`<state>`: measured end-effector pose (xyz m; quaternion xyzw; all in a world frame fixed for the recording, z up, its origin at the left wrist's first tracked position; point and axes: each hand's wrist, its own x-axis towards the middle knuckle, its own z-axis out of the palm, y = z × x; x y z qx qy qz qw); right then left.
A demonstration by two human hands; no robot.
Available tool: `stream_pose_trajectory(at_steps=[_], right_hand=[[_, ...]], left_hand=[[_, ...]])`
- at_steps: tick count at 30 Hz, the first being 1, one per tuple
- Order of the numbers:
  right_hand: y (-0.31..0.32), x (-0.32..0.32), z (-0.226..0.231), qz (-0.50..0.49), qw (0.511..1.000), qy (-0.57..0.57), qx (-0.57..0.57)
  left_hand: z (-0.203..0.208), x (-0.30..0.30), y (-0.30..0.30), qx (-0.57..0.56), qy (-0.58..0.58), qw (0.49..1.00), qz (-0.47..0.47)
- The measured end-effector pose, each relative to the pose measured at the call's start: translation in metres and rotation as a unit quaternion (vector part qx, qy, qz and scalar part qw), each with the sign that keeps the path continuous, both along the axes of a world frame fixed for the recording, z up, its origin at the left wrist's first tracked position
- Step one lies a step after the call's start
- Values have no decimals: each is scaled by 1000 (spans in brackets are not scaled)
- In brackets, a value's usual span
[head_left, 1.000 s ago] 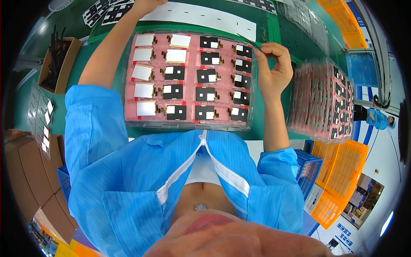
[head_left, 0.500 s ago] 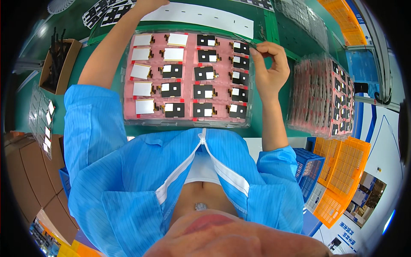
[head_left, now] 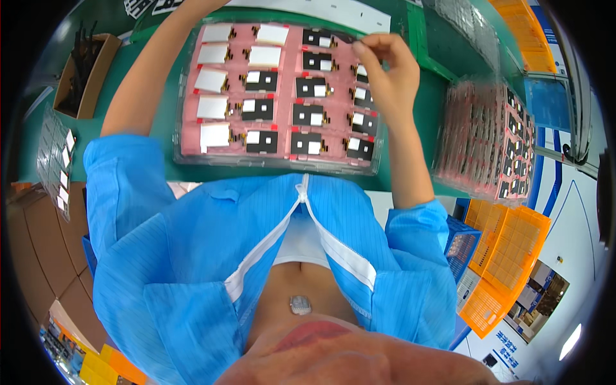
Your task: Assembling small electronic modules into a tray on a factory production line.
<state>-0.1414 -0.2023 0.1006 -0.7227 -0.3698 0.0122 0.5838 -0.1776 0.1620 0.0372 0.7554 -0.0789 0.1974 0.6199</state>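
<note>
In front of me lies a clear plastic tray [head_left: 277, 163] with a pink lining [head_left: 287, 96], holding rows of small flat panels with gold connector tails. White-faced panels [head_left: 213, 107] fill the left column and the top of the second. The others carry black pieces with white squares, such as this black-faced panel [head_left: 308, 115]. My right hand [head_left: 393, 67] is over the tray's far right corner, fingers pinched on thin dark tweezers [head_left: 344, 38] that reach toward the top row. My left hand [head_left: 208, 3] is cut off by the upper edge beyond the tray; its fingers are hidden.
A white strip [head_left: 321, 9] with small slots lies behind the tray. Stacked filled trays [head_left: 475, 141] stand to the right on the green table [head_left: 151, 138]. An open cardboard box [head_left: 102, 70] with black strips is at left, beside a clear tray [head_left: 51, 160]. Orange crates [head_left: 507, 237] stand lower right.
The view has shifted, so the tray sits higher in the picture. My right hand has moved left over the tray's far right corner. My left hand has slid mostly out of the upper edge.
</note>
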Motion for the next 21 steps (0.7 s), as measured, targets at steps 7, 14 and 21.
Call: stream_pose_trajectory(at_steps=[7, 14, 21], right_hand=[[32, 14, -33, 116, 981, 70, -136], [72, -8, -30, 112, 972, 59, -195], [76, 2, -53, 181, 963, 100, -171]], left_hand=[[34, -96, -84, 235, 121, 964, 18], [-18, -98, -79, 42, -250, 966, -51], [15, -112, -90, 325, 96, 936, 96]])
